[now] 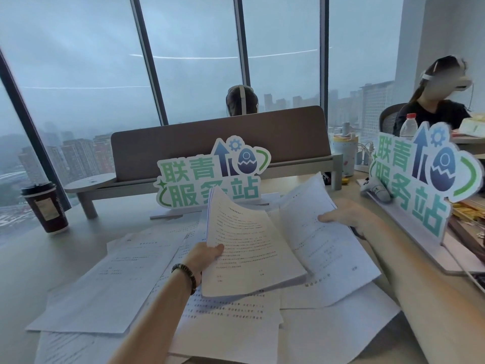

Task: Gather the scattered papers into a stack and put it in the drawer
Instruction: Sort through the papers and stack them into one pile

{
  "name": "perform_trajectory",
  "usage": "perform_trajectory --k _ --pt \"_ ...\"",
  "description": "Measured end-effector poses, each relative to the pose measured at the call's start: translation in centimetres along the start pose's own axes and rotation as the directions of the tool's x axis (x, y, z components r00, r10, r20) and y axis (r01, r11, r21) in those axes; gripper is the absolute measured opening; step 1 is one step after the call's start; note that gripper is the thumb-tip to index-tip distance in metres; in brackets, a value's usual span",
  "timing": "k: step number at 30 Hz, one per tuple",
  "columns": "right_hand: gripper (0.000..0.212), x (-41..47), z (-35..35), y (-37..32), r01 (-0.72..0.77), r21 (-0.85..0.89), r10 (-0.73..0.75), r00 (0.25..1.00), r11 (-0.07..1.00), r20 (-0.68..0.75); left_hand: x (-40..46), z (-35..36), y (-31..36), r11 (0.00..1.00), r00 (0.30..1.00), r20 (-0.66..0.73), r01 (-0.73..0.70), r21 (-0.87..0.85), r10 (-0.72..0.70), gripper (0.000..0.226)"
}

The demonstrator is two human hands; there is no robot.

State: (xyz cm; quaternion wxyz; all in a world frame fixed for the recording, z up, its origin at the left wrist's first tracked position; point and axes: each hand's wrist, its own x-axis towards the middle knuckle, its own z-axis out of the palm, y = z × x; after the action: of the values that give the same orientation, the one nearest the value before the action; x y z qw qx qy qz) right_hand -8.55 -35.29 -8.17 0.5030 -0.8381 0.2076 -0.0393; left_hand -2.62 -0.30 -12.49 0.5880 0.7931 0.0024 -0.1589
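Head view looks down on a thick stack of papers (252,248), white printed sheets lifted off the table (23,258) and tilted up, its top edge fanning slightly. The left hand (207,256) grips the stack at its left edge, thumb curled over the top sheet; a dark beaded bracelet (185,275) circles that wrist. Just to the right, a second sheaf of papers (322,232) is raised at an angle, and the right hand (349,216) holds it by its right edge, thumb lying on the printed face and the other fingers hidden behind the paper. Under both, loose sheets (112,282) lie scattered and overlapping flat on the pale, smooth table; their small print is too fine to read, and the nearest ones are cut off at the bottom edge. No drawer shows. Behind the papers stands a flat cut-out sign (210,177) with green characters reading 联青服务站, an arrow, a gear and a cracked egg; a second like sign (420,179) stands at right. A dark paper coffee cup (44,206) with a black lid stands at left, its label unreadable. A grey padded divider (217,143) hides most of a seated person beyond it
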Motion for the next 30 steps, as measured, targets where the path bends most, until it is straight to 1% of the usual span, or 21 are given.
perform_trajectory --k 1,3,4,6,7,10,13,16,17,19,22,23,24,25,27,28,30 --pt "0.033 -0.3 0.0 -0.3 0.011 0.071 -0.012 1.0 0.997 0.016 0.0 0.0 0.0 1.0 1.0 0.0 -0.001 0.004 0.001 0.02" --pt "0.04 -0.9 0.2 -1.5 0.027 0.186 -0.038 0.998 0.982 0.059 0.0 0.1 0.0 1.0 1.0 -0.002 -0.005 0.004 0.005 0.022" --pt "0.046 -1.2 0.3 -2.3 0.032 0.192 -0.046 0.996 0.981 0.07 0.0 0.1 0.1 1.0 1.0 -0.003 -0.007 0.003 0.007 0.023" --pt "0.054 -1.7 0.7 -3.9 0.079 0.141 -0.087 0.995 0.987 0.055 -0.1 0.1 0.1 1.0 1.0 -0.004 -0.007 0.01 0.007 0.023" --pt "0.053 -1.9 0.9 -4.8 0.1 0.113 -0.106 0.993 0.989 0.045 -0.2 0.2 0.1 1.0 1.0 -0.006 -0.004 0.016 0.004 0.024" --pt "0.037 -2.9 1.1 -7.7 0.176 0.078 -0.179 0.984 0.981 0.027 -0.1 0.2 0.1 0.999 1.0 -0.024 -0.003 0.036 0.004 0.027" --pt "0.041 -3.1 1.1 -10.4 0.237 0.009 -0.237 0.971 0.971 -0.013 -0.1 0.3 0.1 0.999 0.999 -0.032 -0.005 0.045 0.006 0.028" --pt "0.059 -3.8 1.1 -12.9 0.286 0.03 -0.284 0.957 0.958 -0.061 -0.3 0.4 0.2 0.997 0.999 -0.031 -0.013 0.075 0.016 0.029" --pt "0.062 -4.1 1.1 -13.7 0.31 0.053 -0.306 0.95 0.949 -0.062 -0.4 0.4 0.3 0.997 0.999 -0.034 -0.016 0.08 0.019 0.03" --pt "0.06 -4.5 1.1 -15.0 0.349 0.153 -0.349 0.937 0.925 -0.026 -0.5 0.4 0.4 0.997 0.999 -0.035 -0.018 0.073 0.02 0.032" --pt "0.052 -5.0 0.8 -16.0 0.322 0.352 -0.375 0.922 0.879 0.093 -0.7 0.2 0.5 1.0 1.0 -0.027 -0.01 0.003 0.01 0.035" --pt "0.049 -5.1 0.8 -15.9 0.303 0.398 -0.376 0.919 0.866 0.118 -0.7 0.1 0.5 0.999 1.0 -0.018 -0.009 -0.045 0.008 0.035" --pt "0.046 -5.0 0.8 -15.6 0.294 0.429 -0.371 0.923 0.854 0.106 -0.9 0.1 0.5 0.995 1.0 -0.009 -0.012 -0.098 0.011 0.032" --pt "0.042 -4.9 0.8 -15.1 0.295 0.442 -0.362 0.929 0.847 0.075 -1.1 0.0 0.7 0.989 1.0 -0.003 -0.021 -0.147 0.02 0.027" --pt "0.038 -4.3 1.1 -13.4 0.299 0.409 -0.331 0.944 0.862 0.007 -1.5 -0.1 0.8 0.977 0.999 -0.01 -0.046 -0.208 0.045 0.016" --pt "0.036 -4.1 1.3 -12.4 0.295 0.371 -0.311 0.95 0.88 -0.018 -1.5 -0.1 0.9 0.969 0.998 -0.021 -0.058 -0.24 0.055 0.014" --pt "0.032 -3.4 1.7 -10.3 0.28 0.309 -0.268 0.96 0.909 -0.08 -1.7 -0.1 1.1 0.942 0.997 -0.02 -0.082 -0.326 0.08 0.021"
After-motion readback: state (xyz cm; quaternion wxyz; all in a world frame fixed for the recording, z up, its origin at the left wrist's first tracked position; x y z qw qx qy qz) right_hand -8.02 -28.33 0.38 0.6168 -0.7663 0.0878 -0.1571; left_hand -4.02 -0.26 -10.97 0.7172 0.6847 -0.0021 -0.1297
